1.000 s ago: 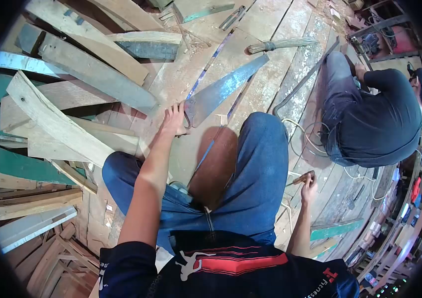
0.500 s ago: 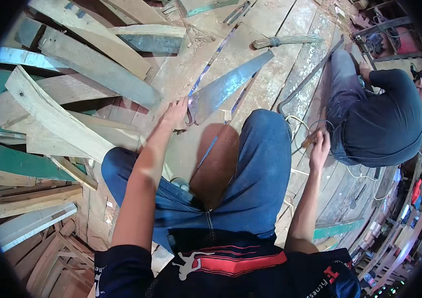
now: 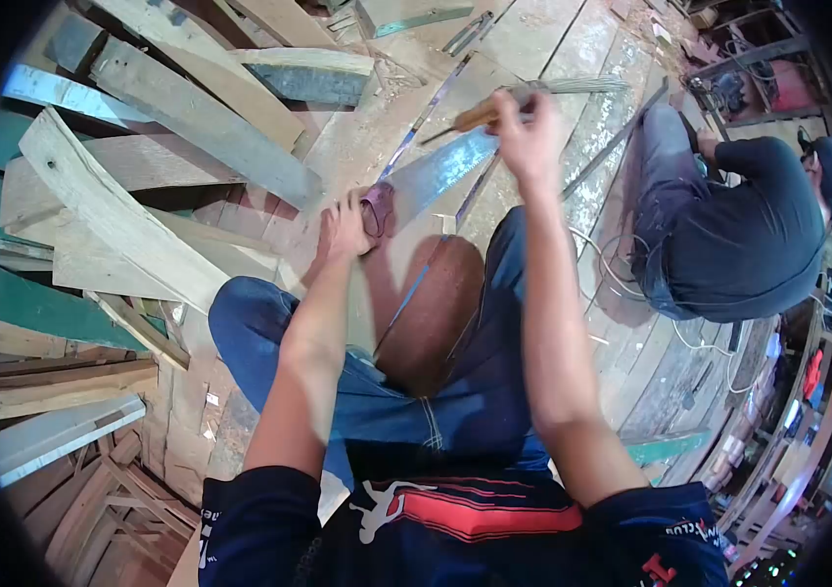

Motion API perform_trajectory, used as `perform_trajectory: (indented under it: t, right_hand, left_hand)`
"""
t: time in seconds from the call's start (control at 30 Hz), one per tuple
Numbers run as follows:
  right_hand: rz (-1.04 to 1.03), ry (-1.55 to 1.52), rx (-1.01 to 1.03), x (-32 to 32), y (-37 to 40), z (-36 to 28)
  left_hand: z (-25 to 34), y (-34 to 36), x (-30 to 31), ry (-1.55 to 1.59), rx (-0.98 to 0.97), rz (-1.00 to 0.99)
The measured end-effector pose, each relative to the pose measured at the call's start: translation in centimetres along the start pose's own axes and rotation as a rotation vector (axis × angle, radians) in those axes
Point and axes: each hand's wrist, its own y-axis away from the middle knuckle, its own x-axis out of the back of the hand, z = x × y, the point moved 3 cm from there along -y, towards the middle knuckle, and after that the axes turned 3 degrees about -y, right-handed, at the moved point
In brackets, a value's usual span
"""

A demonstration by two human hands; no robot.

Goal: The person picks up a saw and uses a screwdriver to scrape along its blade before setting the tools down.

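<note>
A handsaw lies on the plank floor in front of me, its blade pointing up and to the right. Fingers spread, my left hand rests right at the saw's dark red handle. My right hand, blurred by motion, is raised over the far part of the blade. It grips a wooden-handled tool with a thin metal shaft, the shaft pointing left. Just beyond this hand is a bundle of thin sticks, partly covered by it.
Curved timber pieces are piled on the left. To the right a person in dark clothes sits on the floor. A long metal bar and a pale cable lie between us. A small wooden block sits near the saw.
My right hand has swung from beside my right knee up and left over the saw, carrying the wooden-handled tool. The fingers of my left hand have shifted left and spread beside the saw handle.
</note>
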Motion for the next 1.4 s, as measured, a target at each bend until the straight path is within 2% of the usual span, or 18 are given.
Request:
perform_trajectory:
  t: [0.03,0.07,0.17,0.2,0.3,0.47,0.57,0.7,0.87,1.0,1.1,1.13,1.23,1.33,1.4]
  right_hand:
    - [0.066,0.122,0.091,-1.9,1.1,1.2]
    - [0.057,0.021,-0.009,-3.5,2.1,2.2]
    - [0.004,-0.217,-0.263,-4.9,4.9,4.7]
    - [-0.050,-0.224,-0.256,-4.6,5.4,4.6]
    - [-0.095,-0.124,-0.380,-3.4,5.7,4.5]
    - [-0.080,0.096,-0.215,-5.3,6.5,7.7]
    - [-0.138,0.093,-0.185,-6.6,7.4,8.6]
    - [-0.210,0.235,-0.130,-6.6,8.1,6.0]
    - [-0.247,0.241,-0.157,-8.2,9.2,7.6]
    - [-0.247,0.252,-0.089,-9.0,10.1,9.1]
    - [-0.259,0.248,-0.122,-9.0,10.3,9.2]
    - [-0.334,0.265,-0.166,-8.9,10.2,8.6]
    - [-0.406,0.258,-0.104,-9.0,10.2,8.2]
    - [-0.482,0.401,-0.037,-9.0,10.8,7.9]
    - [-0.553,0.407,-0.116,-9.2,10.8,8.4]
  left_hand:
    - [0.1,0.2,0.0,0.062,0.046,0.058]
    - [0.3,0.1,-0.7,0.058,0.125,-0.019]
    - [1.2,0.4,-0.5,0.010,0.054,0.026]
    - [1.7,0.5,0.1,-0.015,0.091,-0.035]
    - [1.2,0.5,-1.2,-0.072,0.062,-0.025]
    - [0.8,0.3,-2.2,-0.055,0.083,-0.045]
    - [0.7,0.3,-2.5,-0.040,0.082,-0.050]
    - [0.4,-0.1,-3.3,-0.030,0.091,-0.062]
    - [-0.2,-0.4,-5.1,-0.003,0.080,-0.018]
    - [0.5,-0.4,-4.7,0.009,0.107,-0.026]
    - [0.9,-0.2,-4.5,-0.028,0.126,-0.018]
    - [1.0,-0.3,-4.6,-0.049,0.131,-0.009]
    - [1.1,-0.4,-4.7,-0.042,0.121,0.007]
    - [1.1,-0.6,-4.8,-0.056,0.116,0.010]
    - [1.1,-0.7,-4.9,-0.056,0.128,-0.010]
